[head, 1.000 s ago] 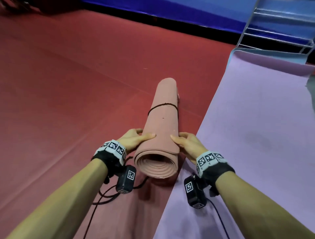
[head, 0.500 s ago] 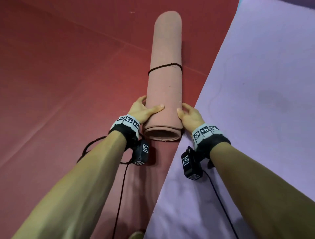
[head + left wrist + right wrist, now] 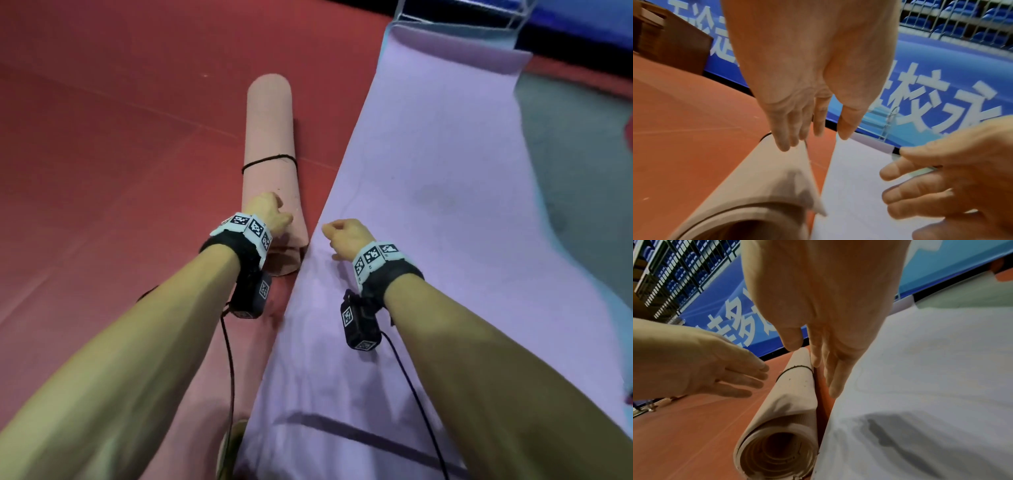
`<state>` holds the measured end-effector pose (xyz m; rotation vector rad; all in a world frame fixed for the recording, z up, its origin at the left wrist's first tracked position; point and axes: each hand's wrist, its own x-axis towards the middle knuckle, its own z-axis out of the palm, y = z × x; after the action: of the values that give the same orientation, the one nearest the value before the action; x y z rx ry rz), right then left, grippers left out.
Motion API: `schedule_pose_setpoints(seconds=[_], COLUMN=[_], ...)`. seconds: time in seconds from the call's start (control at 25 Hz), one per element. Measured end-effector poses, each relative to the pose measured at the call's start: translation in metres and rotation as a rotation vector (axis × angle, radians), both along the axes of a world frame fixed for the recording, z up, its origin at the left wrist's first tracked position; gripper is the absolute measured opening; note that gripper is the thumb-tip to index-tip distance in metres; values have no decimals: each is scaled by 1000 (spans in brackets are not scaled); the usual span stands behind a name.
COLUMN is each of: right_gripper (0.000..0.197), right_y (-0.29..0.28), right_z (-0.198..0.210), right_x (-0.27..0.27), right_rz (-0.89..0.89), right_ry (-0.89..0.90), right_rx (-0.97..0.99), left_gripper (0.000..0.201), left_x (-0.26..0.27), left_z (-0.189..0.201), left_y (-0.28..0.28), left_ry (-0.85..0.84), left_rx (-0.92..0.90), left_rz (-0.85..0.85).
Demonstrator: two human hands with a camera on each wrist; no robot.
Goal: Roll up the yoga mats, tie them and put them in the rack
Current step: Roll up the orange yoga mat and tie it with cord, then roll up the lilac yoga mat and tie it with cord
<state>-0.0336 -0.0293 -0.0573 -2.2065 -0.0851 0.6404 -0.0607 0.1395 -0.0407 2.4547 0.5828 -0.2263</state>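
A rolled pink yoga mat [image 3: 269, 137] lies on the red floor, tied round its middle by a black cord [image 3: 269, 160]. Its open near end [image 3: 777, 452] shows the spiral layers. My left hand [image 3: 279, 219] hovers over the near end with straight fingers [image 3: 785, 138] and holds nothing. My right hand [image 3: 330, 234] is just to the right, above the edge of a flat purple mat [image 3: 445, 205], fingers [image 3: 833, 382] relaxed and empty. Neither hand grips the roll [image 3: 756, 186].
A wire rack [image 3: 462, 13] stands at the far end of the purple mat, before a blue banner wall [image 3: 941, 84]. A grey mat [image 3: 575, 171] lies to the right. Wrist-camera cables [image 3: 231, 359] hang under both forearms. Red floor [image 3: 102, 154] spreads to the left.
Both hands gripped the roll's near end before. They have let go, and the roll now lies on the floor. The right hand has moved right, over the purple mat.
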Motion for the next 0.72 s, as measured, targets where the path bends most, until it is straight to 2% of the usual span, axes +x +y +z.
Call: schedule_pose_setpoints(seconds=[0.16, 0.36, 0.52, 0.72], right_gripper=[33, 29, 32, 34], right_y=[-50, -102, -135, -190], right_z=[42, 89, 100, 75], right_x=[-37, -64, -79, -105], right_rz=[-24, -48, -63, -27], right_ry=[-55, -124, -140, -32], right_rx=[-120, -254, -262, -327], left_gripper=[28, 18, 14, 11], left_x=[-21, -51, -72, -84], left_z=[50, 97, 93, 48], left_y=[-53, -111, -145, -192], left_ry=[-47, -57, -5, 176], left_rx=[-20, -46, -35, -3], left_rz=[-233, -404, -487, -584])
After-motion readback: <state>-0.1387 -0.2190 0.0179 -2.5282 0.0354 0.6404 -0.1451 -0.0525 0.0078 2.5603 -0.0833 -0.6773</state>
